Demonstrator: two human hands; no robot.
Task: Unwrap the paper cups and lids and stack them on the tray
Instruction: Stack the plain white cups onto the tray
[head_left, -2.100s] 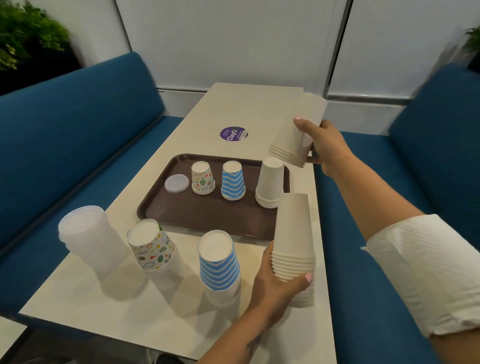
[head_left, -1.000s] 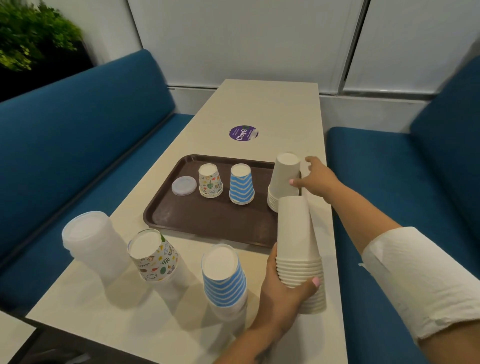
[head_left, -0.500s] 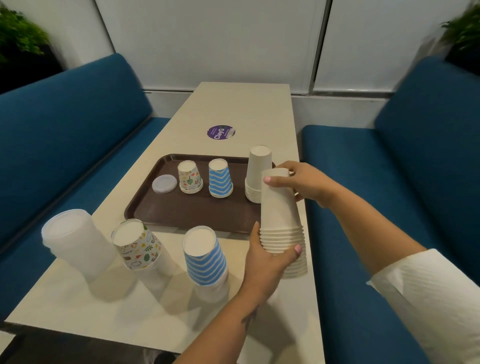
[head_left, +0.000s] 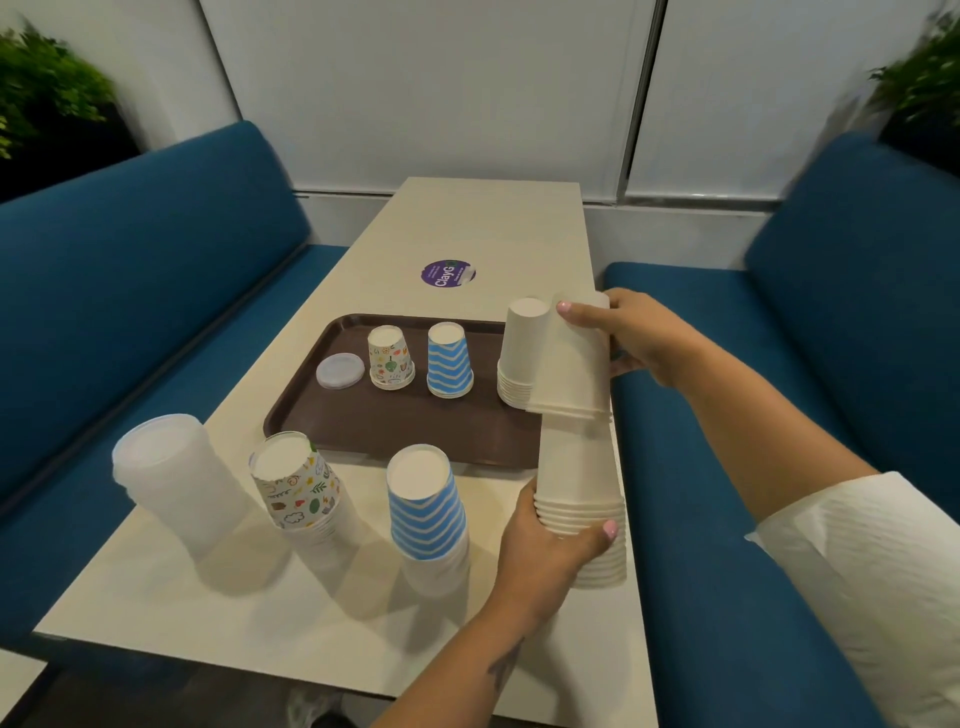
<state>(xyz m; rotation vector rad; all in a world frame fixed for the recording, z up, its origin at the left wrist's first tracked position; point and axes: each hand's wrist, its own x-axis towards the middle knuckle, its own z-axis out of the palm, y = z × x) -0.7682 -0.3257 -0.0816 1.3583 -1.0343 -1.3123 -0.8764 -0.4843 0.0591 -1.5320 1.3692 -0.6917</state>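
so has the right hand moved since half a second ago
Yes. The right hand has lifted a few white cups off the stack, up and away toward the tray's white pile.

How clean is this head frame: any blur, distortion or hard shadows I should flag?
Head view: the plants in the top corners are smeared, as by motion, while the tray and the right hand stay fairly sharp; wide-angle bending shows in the sofa backs and table edges; soft shadows fall toward the camera from the wrapped lid stack and the near cup stacks; no strong glare.
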